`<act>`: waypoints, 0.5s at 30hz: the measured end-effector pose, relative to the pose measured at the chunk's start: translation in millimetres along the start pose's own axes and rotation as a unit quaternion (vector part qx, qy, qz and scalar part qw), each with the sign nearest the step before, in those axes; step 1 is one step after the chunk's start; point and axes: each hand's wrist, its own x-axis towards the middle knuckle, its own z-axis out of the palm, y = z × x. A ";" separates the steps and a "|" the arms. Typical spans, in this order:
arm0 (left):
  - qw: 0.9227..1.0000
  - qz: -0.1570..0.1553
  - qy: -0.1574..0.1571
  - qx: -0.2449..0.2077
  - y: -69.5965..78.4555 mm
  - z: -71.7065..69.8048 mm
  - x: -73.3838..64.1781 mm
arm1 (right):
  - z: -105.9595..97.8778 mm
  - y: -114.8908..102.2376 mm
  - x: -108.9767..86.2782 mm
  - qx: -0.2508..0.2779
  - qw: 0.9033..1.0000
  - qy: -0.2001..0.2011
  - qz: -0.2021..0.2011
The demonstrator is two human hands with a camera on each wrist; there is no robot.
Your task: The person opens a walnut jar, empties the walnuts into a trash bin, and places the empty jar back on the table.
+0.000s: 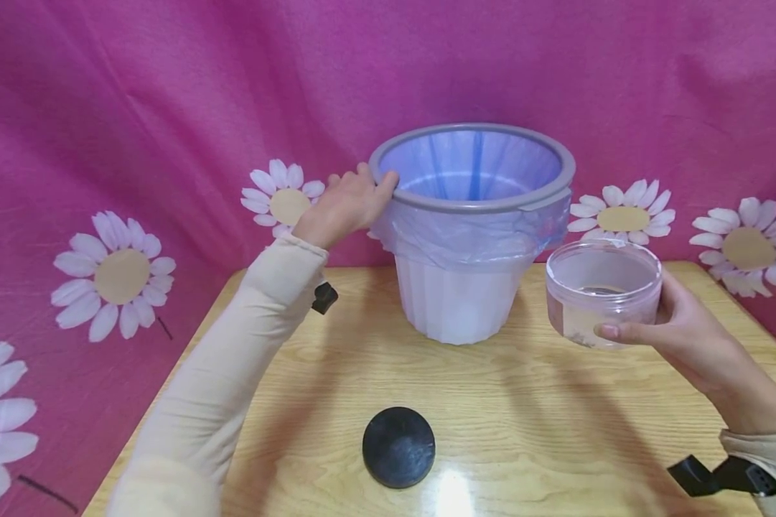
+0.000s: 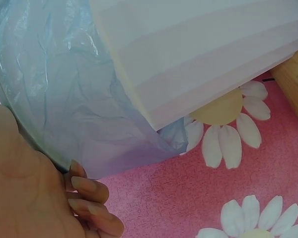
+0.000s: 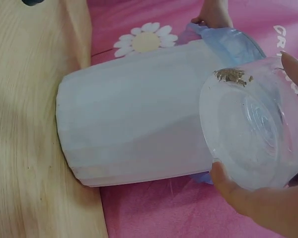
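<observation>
A white ribbed trash bin [image 1: 460,301] stands upright on the table, lined with a translucent blue bag [image 1: 471,237] folded over its edge under a grey rim ring [image 1: 473,207]. My left hand [image 1: 352,205] grips this ring at its left side, thumb over the top and fingers [image 2: 92,188] bent below it outside. Right of the bin, my right hand [image 1: 691,337] holds a clear round plastic jar [image 1: 604,305] above the table, its wide mouth upward and uncovered. Small brown bits [image 3: 231,76] show near the jar's base in the right wrist view.
A black round lid [image 1: 398,446] lies flat on the wooden table [image 1: 310,388] in front of the bin. Pink cloth [image 1: 200,86] with large white daisies hangs right behind the bin and along both sides.
</observation>
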 end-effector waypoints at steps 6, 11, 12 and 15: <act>1.000 0.000 -0.004 -0.004 0.3 -0.4 -0.5 | 3.9 4.2 -3.5 -0.012 1.000 0.002 0.009; 1.000 0.000 0.000 -0.002 0.3 0.2 0.3 | 9.5 9.8 -8.3 -0.016 1.000 -0.001 0.024; 1.000 0.001 0.002 0.000 0.0 0.3 0.1 | 11.0 11.2 -9.1 -0.020 0.999 0.000 0.026; 1.000 0.002 0.004 0.001 -1.0 0.9 -0.6 | 16.7 15.2 -11.5 -0.037 0.999 -0.001 0.023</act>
